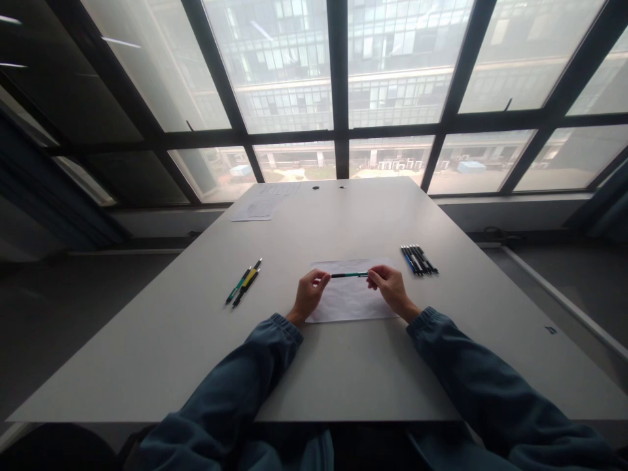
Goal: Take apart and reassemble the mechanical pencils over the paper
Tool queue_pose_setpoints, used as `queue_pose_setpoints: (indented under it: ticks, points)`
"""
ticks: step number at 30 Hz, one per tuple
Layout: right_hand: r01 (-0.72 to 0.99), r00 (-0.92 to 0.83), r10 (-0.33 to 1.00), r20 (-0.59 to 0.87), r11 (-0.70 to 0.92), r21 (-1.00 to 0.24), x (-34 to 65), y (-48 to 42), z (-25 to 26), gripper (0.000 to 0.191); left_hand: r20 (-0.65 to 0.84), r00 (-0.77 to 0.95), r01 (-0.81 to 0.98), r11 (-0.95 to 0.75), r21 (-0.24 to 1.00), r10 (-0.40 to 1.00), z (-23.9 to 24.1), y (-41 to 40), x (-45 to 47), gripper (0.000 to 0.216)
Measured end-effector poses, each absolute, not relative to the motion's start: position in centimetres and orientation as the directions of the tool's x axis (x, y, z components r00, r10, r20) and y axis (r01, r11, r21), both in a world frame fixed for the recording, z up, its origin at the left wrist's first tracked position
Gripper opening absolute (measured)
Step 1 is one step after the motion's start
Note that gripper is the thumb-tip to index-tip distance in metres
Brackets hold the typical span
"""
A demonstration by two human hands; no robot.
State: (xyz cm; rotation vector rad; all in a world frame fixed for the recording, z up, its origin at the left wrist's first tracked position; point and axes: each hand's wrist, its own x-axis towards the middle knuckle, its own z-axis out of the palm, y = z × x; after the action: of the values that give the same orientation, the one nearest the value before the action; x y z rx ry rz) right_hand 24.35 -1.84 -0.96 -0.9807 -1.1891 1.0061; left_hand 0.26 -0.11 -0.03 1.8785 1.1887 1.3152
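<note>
Between my left hand (309, 292) and right hand (391, 286): a green-and-black pen (350, 275).
I pinch both its ends over white paper (352, 304).

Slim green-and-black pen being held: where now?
Head view, near centre: the pen spans left hand to right hand, over the white rectangular paper sheet.
</note>
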Motion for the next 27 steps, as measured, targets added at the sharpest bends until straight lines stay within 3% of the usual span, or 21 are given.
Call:
queue_pose_setpoints:
  ticks: [14,19,27]
  points:
    - [-0.074,0.090,0.962,0.257,0.263,-0.962,24.31,-1.95,-0.78,0.037,0.395,0.152,0.317,-0.423,0.849,0.906,-0.15,-0.05,0.08,0.044]
    - [-0.079,0.106,0.962,0.253,0.262,-0.962,24.37,-1.75,-1.01,0.039,0.421,0.089,0.283,-0.428,0.858,0.903,0.00,-0.02,0.23,0.034]
    - [-0.083,0.111,0.960,0.258,0.267,-0.960,24.42,-1.76,-1.07,0.035,0.506,0.135,0.326,-0.521,0.789,0.852,0.00,-0.16,0.20,0.019]
